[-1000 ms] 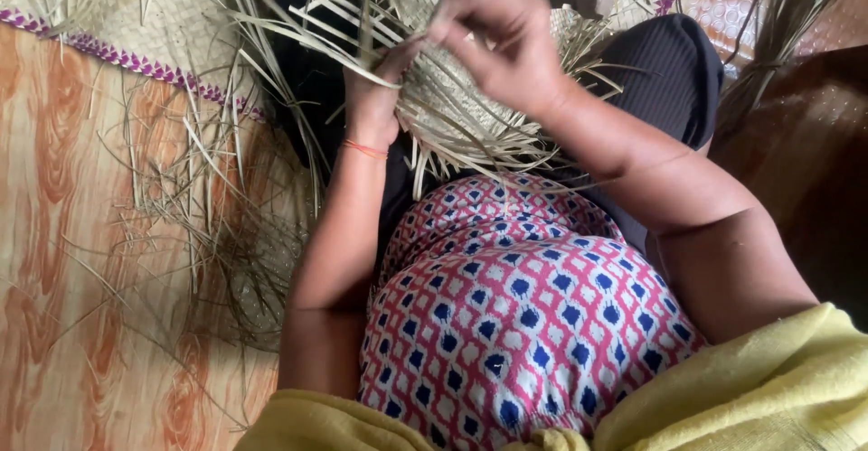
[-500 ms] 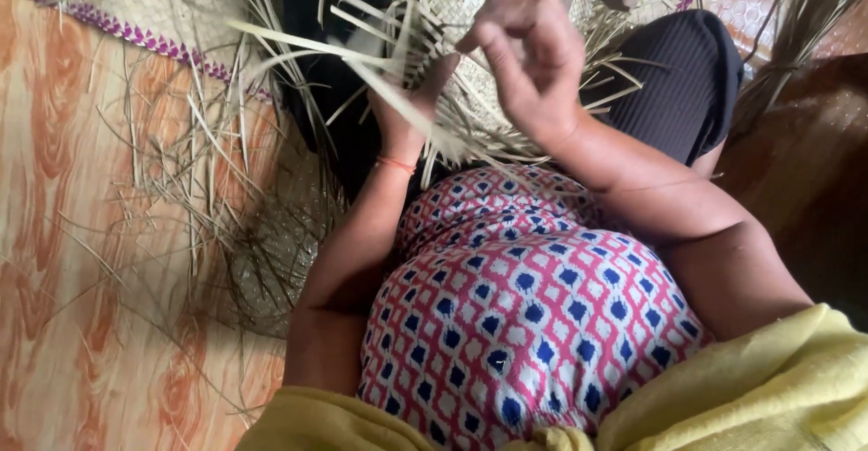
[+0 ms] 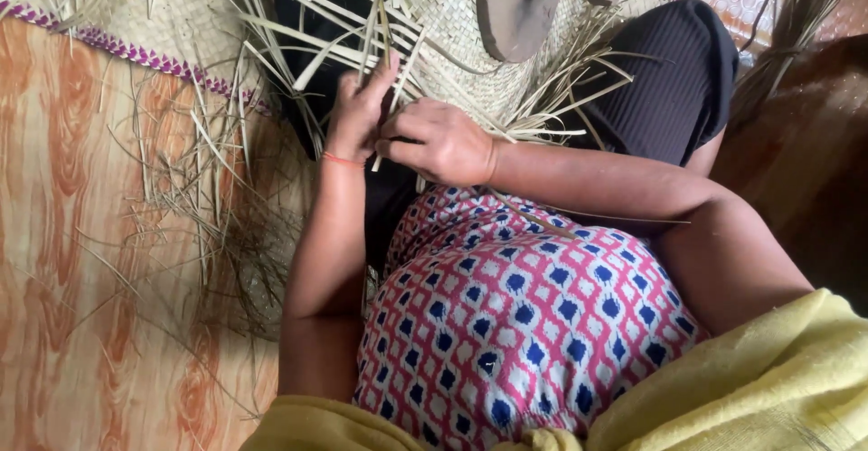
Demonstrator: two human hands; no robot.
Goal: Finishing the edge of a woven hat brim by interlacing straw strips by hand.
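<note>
The left hand pinches straw strips in a narrow grip. The right hand, curled shut on strips, touches it, just below the woven mat on the lap.

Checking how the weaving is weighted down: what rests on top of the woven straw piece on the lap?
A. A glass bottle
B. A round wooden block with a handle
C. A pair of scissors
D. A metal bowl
B: a round wooden block with a handle sits on the woven straw piece.
</note>
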